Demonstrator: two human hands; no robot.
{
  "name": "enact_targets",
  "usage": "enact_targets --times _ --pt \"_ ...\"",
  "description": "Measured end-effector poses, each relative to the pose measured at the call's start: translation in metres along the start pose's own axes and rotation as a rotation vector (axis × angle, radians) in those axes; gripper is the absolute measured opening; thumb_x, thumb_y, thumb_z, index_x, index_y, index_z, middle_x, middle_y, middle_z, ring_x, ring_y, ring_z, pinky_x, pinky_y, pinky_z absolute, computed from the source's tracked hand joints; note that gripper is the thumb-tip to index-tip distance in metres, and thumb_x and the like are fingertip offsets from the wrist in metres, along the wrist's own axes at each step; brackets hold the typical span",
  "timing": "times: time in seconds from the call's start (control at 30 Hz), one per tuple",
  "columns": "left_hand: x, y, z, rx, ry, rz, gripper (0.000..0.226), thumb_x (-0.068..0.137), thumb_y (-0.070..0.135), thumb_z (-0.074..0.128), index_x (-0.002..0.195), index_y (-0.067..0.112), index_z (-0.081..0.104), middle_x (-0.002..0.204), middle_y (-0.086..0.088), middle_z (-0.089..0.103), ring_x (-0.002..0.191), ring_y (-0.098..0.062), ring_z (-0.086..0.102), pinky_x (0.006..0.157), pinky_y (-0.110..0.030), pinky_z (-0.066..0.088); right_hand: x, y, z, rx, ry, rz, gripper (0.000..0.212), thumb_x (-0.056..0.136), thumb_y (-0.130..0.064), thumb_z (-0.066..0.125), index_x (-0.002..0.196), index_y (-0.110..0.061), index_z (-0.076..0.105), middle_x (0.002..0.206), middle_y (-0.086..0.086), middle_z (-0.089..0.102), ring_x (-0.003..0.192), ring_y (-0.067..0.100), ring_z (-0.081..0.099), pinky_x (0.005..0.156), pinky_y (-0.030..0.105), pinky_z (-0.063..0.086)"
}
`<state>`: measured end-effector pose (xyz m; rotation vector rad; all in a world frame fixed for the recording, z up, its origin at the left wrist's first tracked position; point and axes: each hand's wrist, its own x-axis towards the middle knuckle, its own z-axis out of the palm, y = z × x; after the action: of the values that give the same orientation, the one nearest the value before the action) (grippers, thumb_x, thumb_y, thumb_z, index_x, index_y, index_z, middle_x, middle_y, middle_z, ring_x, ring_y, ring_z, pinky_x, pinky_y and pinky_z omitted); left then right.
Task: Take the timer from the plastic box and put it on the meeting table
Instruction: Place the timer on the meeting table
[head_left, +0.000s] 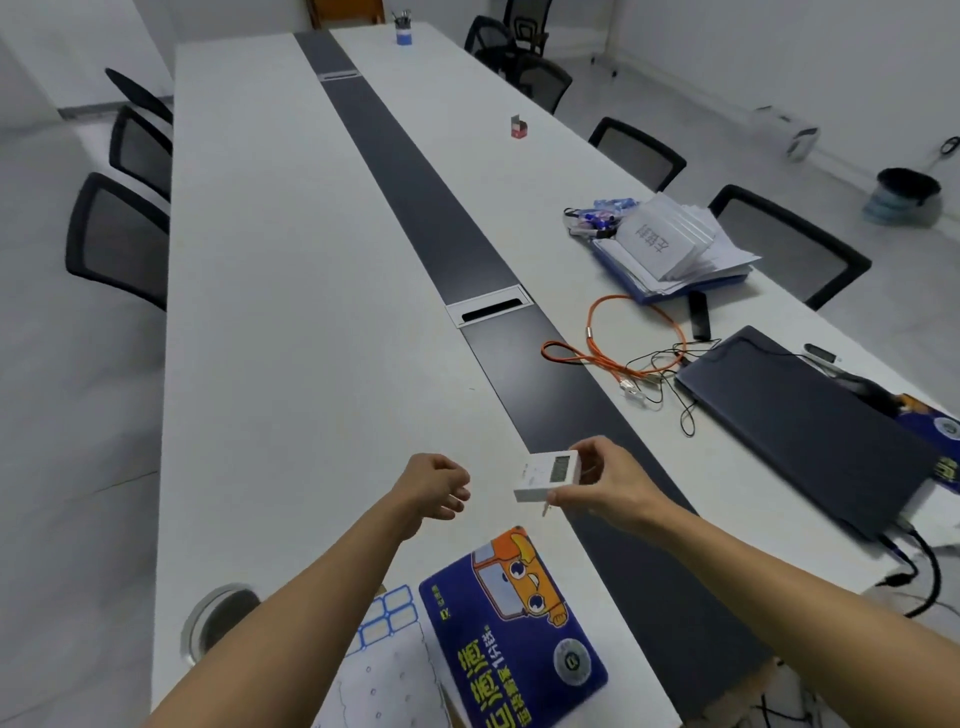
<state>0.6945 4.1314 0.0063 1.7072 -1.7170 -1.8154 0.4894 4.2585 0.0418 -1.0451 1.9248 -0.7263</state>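
Right hand (605, 491) is gripping the small white rectangular timer (546, 475) above the long white meeting table (291, 312); left hand (434, 491) is loosely curled, holding nothing. Advisable: lowering it flat onto bare tabletop, display up.

White meeting table (291, 291) with dark grey centre strip (415, 197). White timer (545, 475), grey display. Orange cable (631, 332) at right. Blue mat (511, 639), orange cartoon truck, lower centre. Blue pen cup (403, 32) at top.
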Motion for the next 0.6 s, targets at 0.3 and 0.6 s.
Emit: enact_targets --times 0.3,0.6 --pt "0.084 -0.018 -0.011 0.603 0.226 -0.039 0.034 0.093 0.022 0.052 0.124 0.009 0.057 0.127 -0.009 0.057 0.108 -0.026 0.060 0.087 -0.033 0.049 0.140 0.026 -0.031 -0.082 0.160 0.224 0.081 0.062 -0.032 0.086 0.127 -0.018 0.040 0.127 0.010 0.056 0.112 0.025 0.058 0.078 0.031 0.058" --pt "0.154 -0.036 -0.010 0.883 0.255 -0.056 0.053 0.099 0.033 0.035 0.148 0.013 0.028 0.156 -0.015 0.022 0.141 -0.032 0.028 0.110 -0.042 0.032 0.246 0.024 -0.012 -0.169 0.177 0.269 0.084 0.064 -0.041 0.083 0.130 -0.013 0.038 0.127 0.011 0.058 0.113 0.029 0.058 0.088 0.039 0.053"
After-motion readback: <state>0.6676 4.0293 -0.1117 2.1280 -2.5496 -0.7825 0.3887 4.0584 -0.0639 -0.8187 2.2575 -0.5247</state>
